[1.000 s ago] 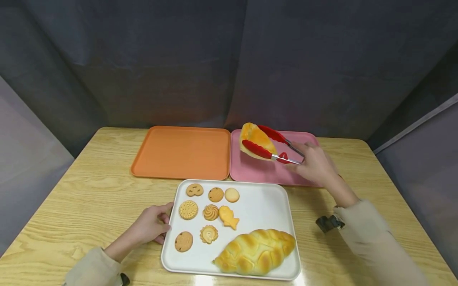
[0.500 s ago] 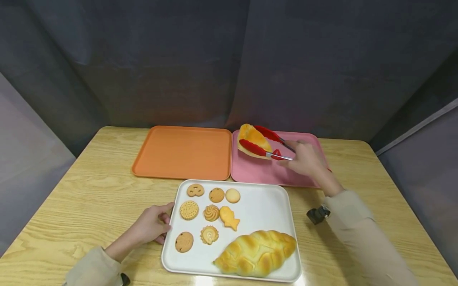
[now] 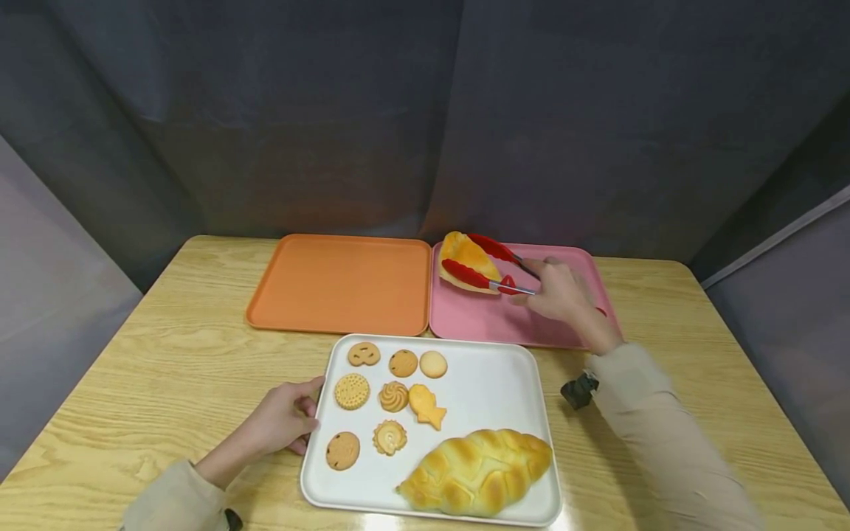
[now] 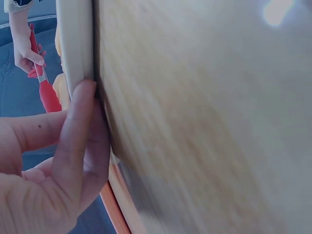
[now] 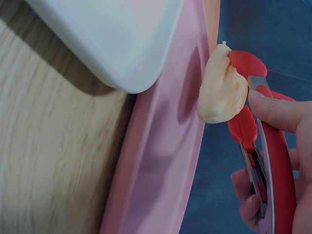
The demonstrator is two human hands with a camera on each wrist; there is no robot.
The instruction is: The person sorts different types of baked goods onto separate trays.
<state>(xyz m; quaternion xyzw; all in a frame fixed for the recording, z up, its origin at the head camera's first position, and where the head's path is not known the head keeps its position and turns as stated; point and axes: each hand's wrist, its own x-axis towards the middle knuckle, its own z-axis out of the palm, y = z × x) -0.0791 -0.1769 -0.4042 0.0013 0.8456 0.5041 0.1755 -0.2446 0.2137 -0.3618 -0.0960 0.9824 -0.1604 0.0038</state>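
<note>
My right hand grips red-tipped metal tongs. Between the tong tips is a golden-brown bread piece, pale on its underside. It hangs over the left part of the pink tray, and its shadow falls on that tray in the right wrist view. My left hand holds the left edge of the white tray, its fingertips against the side wall in the left wrist view. On the white tray lie a braided loaf, a fish-shaped cookie and several round cookies.
An orange tray sits at the back left, side by side with the pink one. All the trays are on a wooden table. Dark curtain hangs behind the table's back edge.
My right hand has moved a little left with the tongs and the bread piece, which shifts towards the pink tray's left end. The left hand keeps its place on the white tray.
</note>
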